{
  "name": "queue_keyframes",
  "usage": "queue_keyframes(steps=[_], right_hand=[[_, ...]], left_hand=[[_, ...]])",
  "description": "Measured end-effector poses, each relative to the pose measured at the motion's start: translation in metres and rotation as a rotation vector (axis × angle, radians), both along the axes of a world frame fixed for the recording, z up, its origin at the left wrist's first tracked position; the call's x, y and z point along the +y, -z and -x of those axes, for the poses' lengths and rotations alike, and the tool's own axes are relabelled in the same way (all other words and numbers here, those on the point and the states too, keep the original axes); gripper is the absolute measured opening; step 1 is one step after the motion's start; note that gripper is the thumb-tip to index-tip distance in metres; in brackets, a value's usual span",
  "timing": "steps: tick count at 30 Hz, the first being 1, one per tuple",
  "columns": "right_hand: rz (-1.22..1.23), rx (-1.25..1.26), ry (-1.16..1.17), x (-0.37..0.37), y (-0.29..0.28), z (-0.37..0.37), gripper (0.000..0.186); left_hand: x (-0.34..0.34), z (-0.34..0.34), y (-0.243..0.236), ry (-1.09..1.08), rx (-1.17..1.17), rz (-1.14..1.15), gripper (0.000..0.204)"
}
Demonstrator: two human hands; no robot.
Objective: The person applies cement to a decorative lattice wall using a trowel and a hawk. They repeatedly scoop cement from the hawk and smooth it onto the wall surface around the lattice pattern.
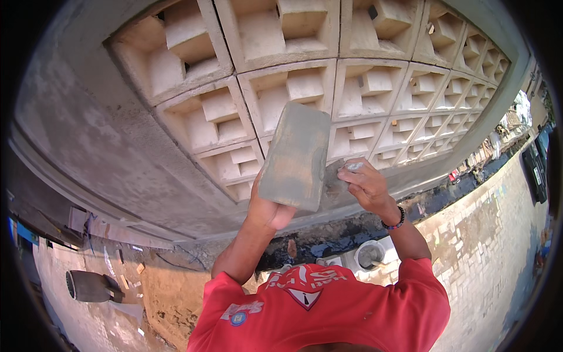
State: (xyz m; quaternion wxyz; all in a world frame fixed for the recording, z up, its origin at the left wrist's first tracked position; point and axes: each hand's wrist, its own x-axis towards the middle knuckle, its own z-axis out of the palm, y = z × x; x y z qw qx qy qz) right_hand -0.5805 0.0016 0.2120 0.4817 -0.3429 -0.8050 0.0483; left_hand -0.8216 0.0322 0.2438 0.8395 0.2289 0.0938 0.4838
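A rectangular plastering float (296,158) rests in my left hand (270,211), its flat face turned up and coated with grey cement. The palm and fingers are closed under its near end, and the grip itself is hidden. Just right of the board, my right hand (365,183) is closed with its fingers bent together and grey smears on them. A small dark grey patch (335,179) shows by its fingertips; whether it is held or lies on the wall, I cannot tell. Both hands are before the lower edge of a pale vent-block screen (299,85) set in a plastered wall (88,129).
Below the wall runs a dark, wet strip of ground (328,237). A round white bucket (369,254) with grey contents stands near my right elbow. To the left lie a dark container (88,286) and brown sand (170,299). Paving (469,252) stretches away at right.
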Motion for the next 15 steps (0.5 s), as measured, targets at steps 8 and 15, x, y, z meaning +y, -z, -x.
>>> queue_keyframes(steps=[8,15], right_hand=[[0.457,0.681,-0.066,-0.013,-0.022,-0.012,0.046],[0.687,0.546,-0.052,-0.004,-0.015,-0.008,0.041]], left_hand=[[0.008,0.018,0.015,0.118,0.049,0.093,0.032],[0.003,0.01,0.02,0.098,0.209,0.202,0.029]])
